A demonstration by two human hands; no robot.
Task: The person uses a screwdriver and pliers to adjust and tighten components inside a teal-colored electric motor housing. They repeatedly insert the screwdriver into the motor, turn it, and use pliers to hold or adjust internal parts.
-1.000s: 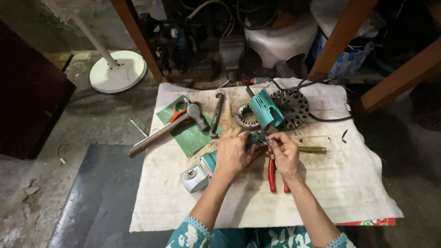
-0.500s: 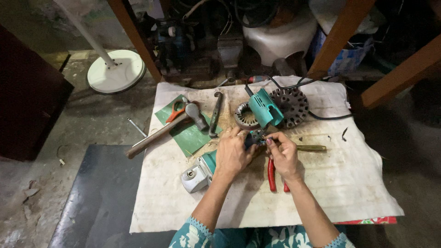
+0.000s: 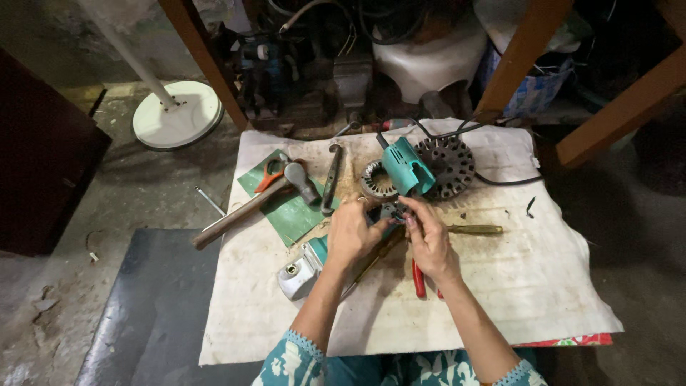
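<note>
Fingertips of both hands pinch 1 small dark part [image 3: 390,212], held just above the stained white cloth [image 3: 529,286] near its middle. Left hand [image 3: 350,234] grips from the left, right hand [image 3: 429,239] from the right, fingers closed on it. Its shape and long axis cannot be told; the fingers hide most of it. Just behind lies a teal plastic motor housing [image 3: 406,166], long axis running from far left to near right, beside 2 round ribbed metal cores [image 3: 446,166]. A wooden-handled hammer [image 3: 250,206], red-handled pliers [image 3: 419,277] and a screwdriver [image 3: 471,229] lie around.
</note>
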